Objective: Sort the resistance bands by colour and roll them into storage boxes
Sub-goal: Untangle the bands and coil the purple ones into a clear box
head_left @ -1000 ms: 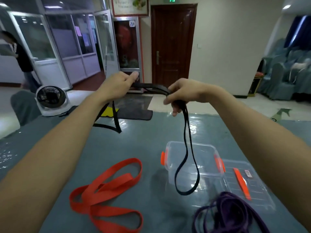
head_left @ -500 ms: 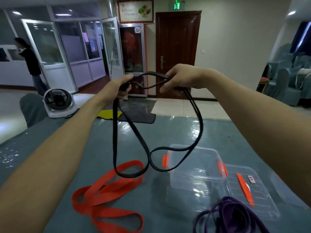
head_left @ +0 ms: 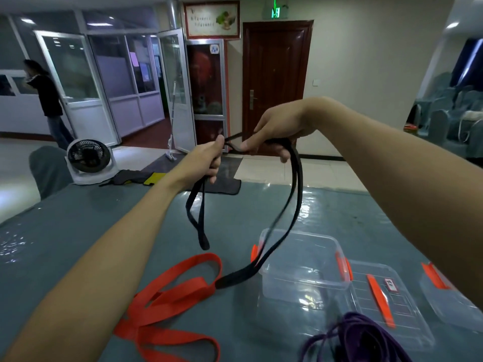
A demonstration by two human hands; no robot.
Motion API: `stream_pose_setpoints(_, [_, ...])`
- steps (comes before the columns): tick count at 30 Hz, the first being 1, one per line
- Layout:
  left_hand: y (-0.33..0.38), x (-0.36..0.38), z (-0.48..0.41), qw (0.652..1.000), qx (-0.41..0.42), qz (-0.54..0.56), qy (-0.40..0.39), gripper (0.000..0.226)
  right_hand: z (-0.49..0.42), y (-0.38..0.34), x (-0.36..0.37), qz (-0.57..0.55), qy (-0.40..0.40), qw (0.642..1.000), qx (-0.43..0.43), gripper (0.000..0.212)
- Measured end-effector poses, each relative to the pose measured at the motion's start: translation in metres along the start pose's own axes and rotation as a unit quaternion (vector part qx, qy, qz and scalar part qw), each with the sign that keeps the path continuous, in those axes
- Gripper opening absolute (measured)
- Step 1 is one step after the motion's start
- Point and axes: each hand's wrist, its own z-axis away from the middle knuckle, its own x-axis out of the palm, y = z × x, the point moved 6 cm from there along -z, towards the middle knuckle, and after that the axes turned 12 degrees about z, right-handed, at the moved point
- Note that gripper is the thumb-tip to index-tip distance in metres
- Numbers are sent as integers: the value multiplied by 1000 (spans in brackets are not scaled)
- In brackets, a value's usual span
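Both hands hold a black resistance band (head_left: 296, 194) up above the table. My left hand (head_left: 206, 159) grips one folded part, and a short loop hangs below it. My right hand (head_left: 277, 131) grips the other part, from which a long loop drops to the table beside a clear storage box (head_left: 300, 259) with orange latches. The two hands are close together. An orange band (head_left: 170, 296) lies folded on the table at front left. A purple band (head_left: 358, 338) is heaped at the front right edge.
The box's clear lid (head_left: 386, 304) with an orange handle lies right of it, and a second clear box (head_left: 449, 296) shows partly behind my right forearm. The grey-blue table (head_left: 78, 231) ends at the back. A white fan (head_left: 87, 160) stands on the floor; a person stands far left.
My hands have come closer together. The single crossed loop has split into a short loop under the left hand and a long one under the right, now reaching the table.
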Motion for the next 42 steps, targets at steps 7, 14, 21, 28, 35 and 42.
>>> stream_pose_setpoints(7, [-9, 20, 1, 999, 6, 8, -35, 60, 16, 25, 13, -68, -18, 998, 4, 25])
stream_pose_setpoints(14, [-30, 85, 2, 992, 1, 34, -124, 54, 56, 33, -11, -133, 39, 988, -74, 22])
stream_pose_setpoints(21, [-58, 211, 15, 964, -58, 141, -218, 77, 102, 52, -33, -192, 92, 974, -82, 35])
stream_pose_setpoints(28, [-81, 304, 28, 954, -97, 94, -268, 36, 178, 169, -56, -226, 314, 919, 80, 41])
stream_pose_setpoints(35, [-80, 384, -3, 965, -145, 152, -154, 54, 291, 417, 42, -272, 405, 820, 301, 29])
stream_pose_setpoints(42, [-98, 572, -2, 928, -220, 288, -87, 13, 354, 552, 316, -333, 201, 815, 429, 27])
